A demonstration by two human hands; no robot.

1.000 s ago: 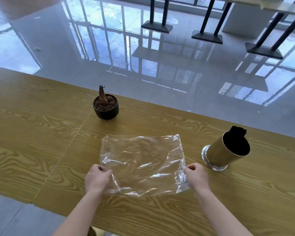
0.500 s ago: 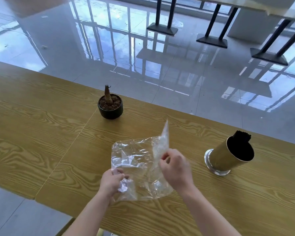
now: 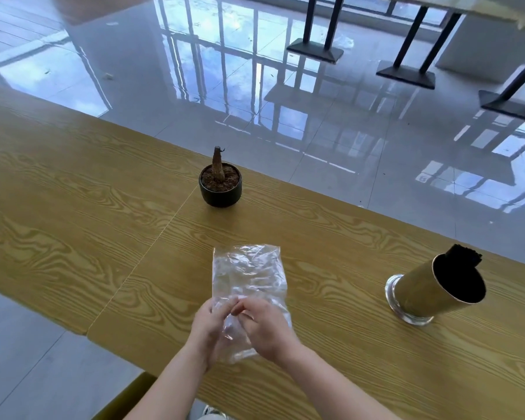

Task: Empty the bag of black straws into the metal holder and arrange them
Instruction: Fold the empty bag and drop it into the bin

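Note:
A clear plastic bag [image 3: 249,274], empty and folded in half lengthways, lies on the wooden table [image 3: 73,225] in front of me. My left hand [image 3: 208,324] and my right hand [image 3: 267,325] meet at its near end, both pinching the plastic. The gold metal holder [image 3: 419,294] stands on a round silver base at the right of the table. It is full of black straws [image 3: 464,257], whose ends stick out above the far rim.
A small black pot [image 3: 220,189] with soil and a bare stem stands at the table's far edge, beyond the bag. A seam between two tabletops runs left of the bag. Beyond the table lies glossy tiled floor with black table legs [image 3: 406,50].
The bag lay spread out flat with one hand on each near corner. My right hand carried its side over to the left, folding the bag in half, and both hands now meet.

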